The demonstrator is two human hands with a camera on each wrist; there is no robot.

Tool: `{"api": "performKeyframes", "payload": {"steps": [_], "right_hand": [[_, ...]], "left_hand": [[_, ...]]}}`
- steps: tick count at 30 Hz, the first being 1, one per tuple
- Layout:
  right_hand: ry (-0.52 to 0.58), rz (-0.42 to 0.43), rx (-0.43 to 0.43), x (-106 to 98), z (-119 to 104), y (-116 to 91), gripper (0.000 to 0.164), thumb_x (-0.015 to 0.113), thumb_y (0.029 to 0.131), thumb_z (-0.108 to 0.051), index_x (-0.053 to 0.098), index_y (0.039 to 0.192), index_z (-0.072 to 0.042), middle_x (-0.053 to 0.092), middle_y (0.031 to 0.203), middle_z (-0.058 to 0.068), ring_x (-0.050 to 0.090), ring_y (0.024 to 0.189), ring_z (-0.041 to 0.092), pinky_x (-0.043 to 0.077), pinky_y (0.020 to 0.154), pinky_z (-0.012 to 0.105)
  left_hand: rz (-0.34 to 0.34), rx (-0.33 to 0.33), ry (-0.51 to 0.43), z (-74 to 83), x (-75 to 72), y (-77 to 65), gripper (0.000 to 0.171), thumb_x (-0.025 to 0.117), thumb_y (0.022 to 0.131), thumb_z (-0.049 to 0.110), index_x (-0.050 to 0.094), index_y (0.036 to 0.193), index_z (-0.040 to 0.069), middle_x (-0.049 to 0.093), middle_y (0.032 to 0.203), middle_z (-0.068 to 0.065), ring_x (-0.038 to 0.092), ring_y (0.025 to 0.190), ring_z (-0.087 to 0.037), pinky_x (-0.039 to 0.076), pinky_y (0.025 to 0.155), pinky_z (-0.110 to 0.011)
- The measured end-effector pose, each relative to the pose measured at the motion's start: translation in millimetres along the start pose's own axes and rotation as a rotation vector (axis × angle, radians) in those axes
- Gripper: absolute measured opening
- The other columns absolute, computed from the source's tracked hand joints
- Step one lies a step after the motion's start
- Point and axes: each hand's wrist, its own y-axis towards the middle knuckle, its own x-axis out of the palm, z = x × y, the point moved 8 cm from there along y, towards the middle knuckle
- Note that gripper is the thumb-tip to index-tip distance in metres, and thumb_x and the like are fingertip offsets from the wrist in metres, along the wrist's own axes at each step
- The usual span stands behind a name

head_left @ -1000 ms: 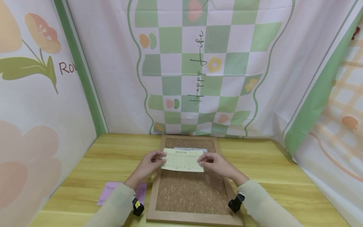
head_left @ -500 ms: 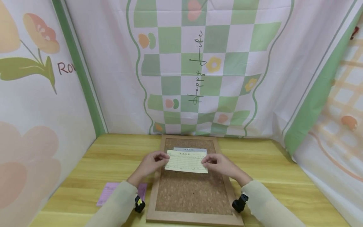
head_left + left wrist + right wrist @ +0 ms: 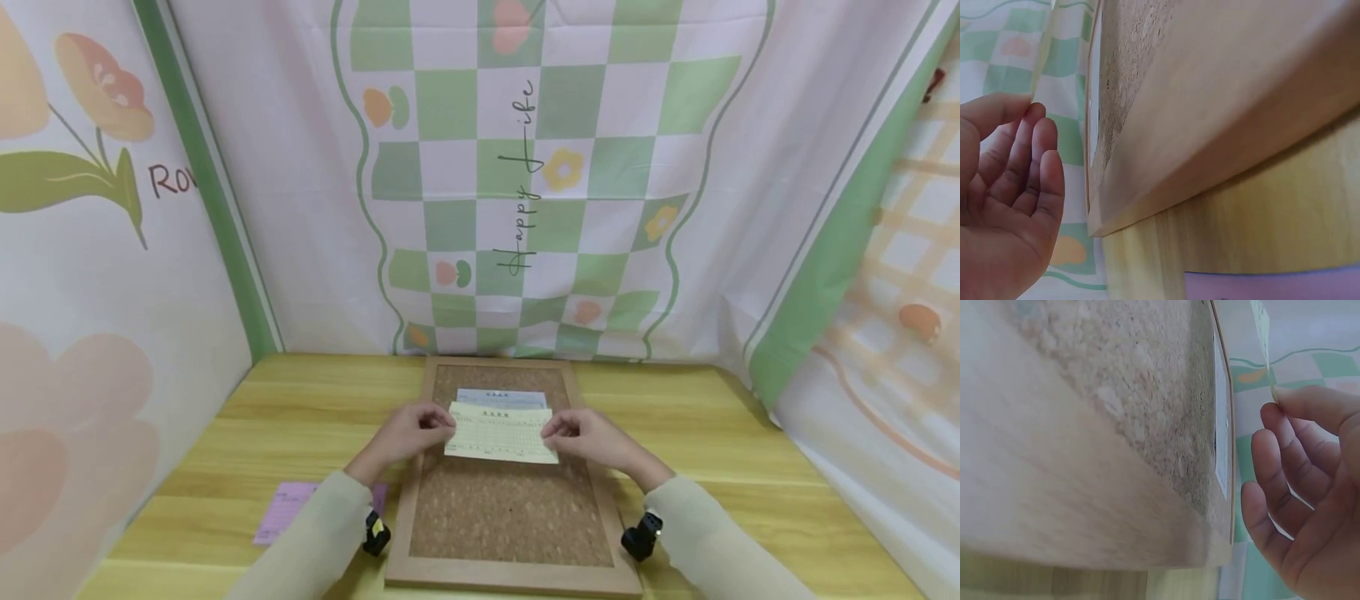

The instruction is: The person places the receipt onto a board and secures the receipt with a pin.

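Note:
A pale yellow printed form slip [image 3: 501, 435] is stretched between both hands above the wood-framed cork board [image 3: 510, 521]. The left hand [image 3: 405, 435] pinches its left edge between thumb and index finger, and the right hand [image 3: 592, 437] pinches the right edge the same way. Both wrist views show the slip edge-on, raised off the board. Behind it a bluish-white printed slip [image 3: 501, 397] lies on the upper part of the cork, its lower part hidden by the yellow one. Left of the board, a pink-purple slip [image 3: 283, 510] is on the table, partly covered by the left sleeve.
The board lies on a yellow wood-grain table [image 3: 720, 450], its raised frame [image 3: 517, 575] running all round the cork. A checkered fabric curtain [image 3: 510, 183] hangs behind the table, with more printed fabric on both sides. Each wrist wears a black camera.
Both hands have moved the yellow slip a little to the right and toward the person, so more of the bluish-white slip shows behind it. The pink-purple slip stays in place.

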Motion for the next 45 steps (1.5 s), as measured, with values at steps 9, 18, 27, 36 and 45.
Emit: {"api": "performKeyframes", "payload": {"steps": [9,18,27,36,45], "right_hand": [[-0.068,-0.028,0.012,2,7,0,0.014,0.067,0.096,-0.013,0.07,0.102,-0.001,0.066,0.086,0.002,0.06,0.078,0.018,0.051,0.066,0.028],[-0.032,-0.064,0.08,5,10,0,0.013,0.067,0.095,-0.011,0.07,0.1,0.001,0.065,0.085,0.004,0.06,0.07,0.02,0.052,0.059,0.035],[-0.043,-0.087,0.117,7,12,3,0.012,0.068,0.095,-0.013,0.069,0.099,-0.001,0.062,0.08,0.003,0.054,0.067,0.015,0.045,0.056,0.029],[-0.056,-0.106,0.135,9,16,3,0.012,0.069,0.095,-0.013,0.068,0.098,-0.002,0.061,0.078,0.001,0.052,0.066,0.015,0.043,0.055,0.029],[-0.008,-0.124,0.17,14,19,3,0.011,0.069,0.095,-0.012,0.068,0.098,-0.001,0.061,0.075,0.006,0.052,0.063,0.017,0.044,0.054,0.032]], "left_hand": [[-0.088,0.028,0.089,1.0,11.7,4.6,0.008,0.069,0.095,0.015,0.071,0.101,0.01,0.065,0.09,0.002,0.059,0.082,-0.013,0.052,0.07,-0.028],[-0.156,0.01,0.149,2.8,21.1,7.3,0.008,0.066,0.096,0.011,0.07,0.101,0.006,0.063,0.084,0.0,0.06,0.066,-0.018,0.049,0.056,-0.027],[-0.178,-0.007,0.2,0.8,23.7,8.5,0.008,0.066,0.096,0.011,0.07,0.102,0.008,0.063,0.085,0.0,0.06,0.067,-0.017,0.05,0.057,-0.03],[-0.215,-0.055,0.223,-5.0,27.8,10.6,0.009,0.067,0.096,0.012,0.07,0.103,0.008,0.062,0.082,0.0,0.058,0.066,-0.014,0.048,0.057,-0.03],[-0.216,-0.098,0.209,-9.5,28.1,12.1,0.008,0.068,0.095,0.014,0.07,0.101,0.01,0.063,0.084,0.0,0.057,0.067,-0.013,0.047,0.058,-0.029]]}}
